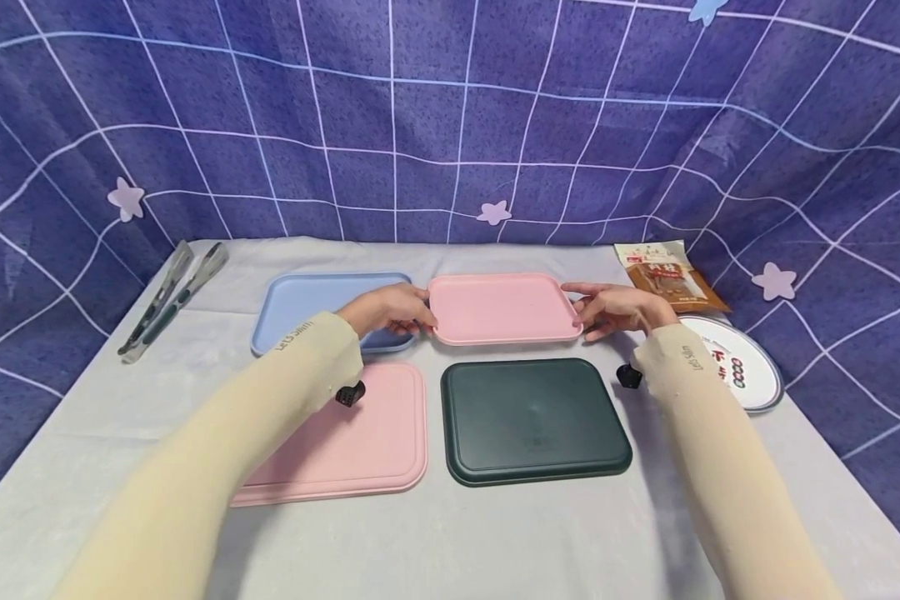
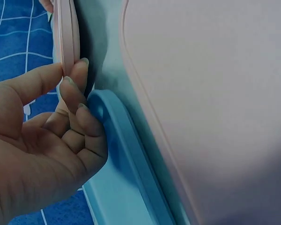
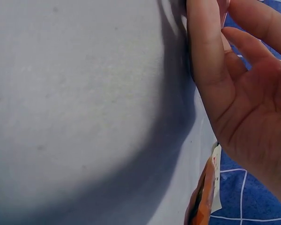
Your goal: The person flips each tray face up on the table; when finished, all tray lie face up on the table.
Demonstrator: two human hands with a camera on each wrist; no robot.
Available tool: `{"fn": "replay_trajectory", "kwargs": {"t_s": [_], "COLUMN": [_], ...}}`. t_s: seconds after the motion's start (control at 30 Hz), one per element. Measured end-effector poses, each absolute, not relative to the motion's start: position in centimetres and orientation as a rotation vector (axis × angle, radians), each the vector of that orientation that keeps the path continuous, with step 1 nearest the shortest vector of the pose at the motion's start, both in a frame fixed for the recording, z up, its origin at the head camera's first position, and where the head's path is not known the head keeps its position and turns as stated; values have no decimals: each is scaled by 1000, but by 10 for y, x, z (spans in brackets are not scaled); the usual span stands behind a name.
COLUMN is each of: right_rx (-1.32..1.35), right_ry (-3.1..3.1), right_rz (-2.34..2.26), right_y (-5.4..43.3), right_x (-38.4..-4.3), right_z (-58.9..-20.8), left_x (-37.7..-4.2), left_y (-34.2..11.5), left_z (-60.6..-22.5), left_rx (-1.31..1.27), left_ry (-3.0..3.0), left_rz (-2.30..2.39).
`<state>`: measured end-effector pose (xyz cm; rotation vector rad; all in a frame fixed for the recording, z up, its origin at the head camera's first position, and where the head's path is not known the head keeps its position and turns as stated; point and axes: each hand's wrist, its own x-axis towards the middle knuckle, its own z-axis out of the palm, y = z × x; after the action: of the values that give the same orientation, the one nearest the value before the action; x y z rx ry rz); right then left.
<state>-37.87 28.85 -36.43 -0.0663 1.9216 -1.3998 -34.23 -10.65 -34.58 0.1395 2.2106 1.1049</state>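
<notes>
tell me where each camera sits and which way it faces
Head: on the person's head, facing forward and down over the white cloth toward the patterned curtain; left hand, right hand and sleeves show.
Left wrist: on that wrist, facing the held pink tray and blue tray; left palm and fingers show.
Right wrist: on that wrist, facing the cloth and part of the orange packet; right palm and fingers show.
Shared: head and left wrist both show the blue tray.

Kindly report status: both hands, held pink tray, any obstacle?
Left hand, right hand gripping pink tray at opposite ends. Just beyond green tray. Blue tray close by left hand.
</notes>
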Motion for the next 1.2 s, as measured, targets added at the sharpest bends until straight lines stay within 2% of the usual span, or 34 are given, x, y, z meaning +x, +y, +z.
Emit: {"fn": "replay_trajectory", "kwargs": {"t_s": [1.2], "right_rx": [-32], "right_ry": [2004], "right_rz": [-1262], "right_y": [288], "right_x": [-377], "right_z": [-361], "left_x": [-337], "left_y": [-89], "left_z": [-348], "left_rx": [98], "left_ry": [2397], "left_rz": [1024]}}
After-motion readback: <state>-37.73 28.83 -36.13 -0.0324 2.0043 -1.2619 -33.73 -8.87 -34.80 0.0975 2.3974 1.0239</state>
